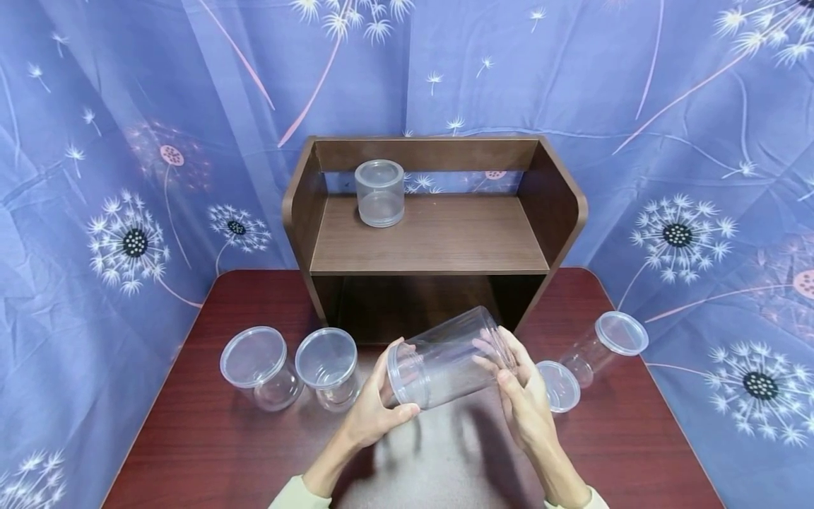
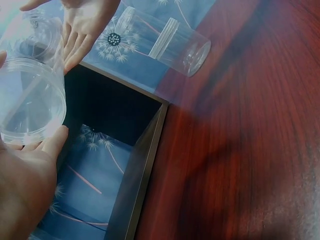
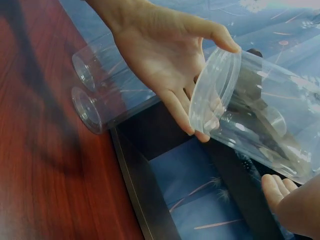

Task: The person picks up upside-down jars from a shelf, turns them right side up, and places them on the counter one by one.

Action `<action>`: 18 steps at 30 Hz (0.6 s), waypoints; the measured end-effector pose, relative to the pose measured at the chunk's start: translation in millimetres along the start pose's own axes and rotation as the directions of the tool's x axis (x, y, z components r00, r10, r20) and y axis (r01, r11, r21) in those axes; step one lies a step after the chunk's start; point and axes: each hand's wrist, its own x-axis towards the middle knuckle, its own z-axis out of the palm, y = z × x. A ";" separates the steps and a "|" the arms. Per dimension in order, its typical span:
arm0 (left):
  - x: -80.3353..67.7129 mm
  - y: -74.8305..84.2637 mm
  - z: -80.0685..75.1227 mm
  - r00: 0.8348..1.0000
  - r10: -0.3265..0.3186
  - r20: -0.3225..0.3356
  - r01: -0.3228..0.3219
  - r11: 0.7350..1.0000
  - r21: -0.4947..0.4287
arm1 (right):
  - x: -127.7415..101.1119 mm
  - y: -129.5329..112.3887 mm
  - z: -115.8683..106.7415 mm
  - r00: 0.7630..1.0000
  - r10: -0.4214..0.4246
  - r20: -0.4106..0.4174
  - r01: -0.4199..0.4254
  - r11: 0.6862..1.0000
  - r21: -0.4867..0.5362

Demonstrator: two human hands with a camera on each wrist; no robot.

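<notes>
A large clear plastic jar point(image 1: 448, 360) is held above the table, lying tilted on its side with its right end higher. My left hand point(image 1: 375, 410) grips the jar's left end at the pale ribbed lid point(image 3: 215, 90), thumb in front and fingers behind. My right hand point(image 1: 524, 399) holds the other end, its fingers partly seen through the clear wall. In the left wrist view the jar's round end point(image 2: 32, 102) rests against the left fingers. In the right wrist view only part of the right hand point(image 3: 300, 207) shows, at the jar's far end.
A brown two-level shelf point(image 1: 429, 237) stands at the back with a lidded jar point(image 1: 380, 201) on its upper board. Two lidded jars point(image 1: 254, 357) point(image 1: 327, 360) stand on the red-brown table point(image 1: 191, 438) at left. At right are a short jar point(image 1: 559, 387) and a taller jar point(image 1: 620, 334).
</notes>
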 end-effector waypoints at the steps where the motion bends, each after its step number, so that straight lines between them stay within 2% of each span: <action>1: -0.3 0.8 -0.4 1.000 0.004 -0.003 -0.004 1.000 0.003 | 0.3 -1.2 -0.6 1.000 0.002 -0.006 -0.002 1.000 0.001; 8: -4.2 4.8 -5.3 0.999 0.019 -0.025 -0.018 1.000 0.023 | 7.4 -13.1 -8.9 0.999 -0.042 0.034 0.043 0.998 -0.039; 15: -7.6 11.7 -8.4 0.998 0.035 -0.053 -0.030 0.995 0.094 | 20.2 -34.4 -22.1 0.999 -0.045 0.005 0.045 0.978 -0.205; 18: -8.3 14.9 -8.7 0.998 0.036 -0.057 -0.028 0.990 0.138 | 27.3 -45.7 -29.3 0.998 -0.057 -0.004 0.055 0.970 -0.235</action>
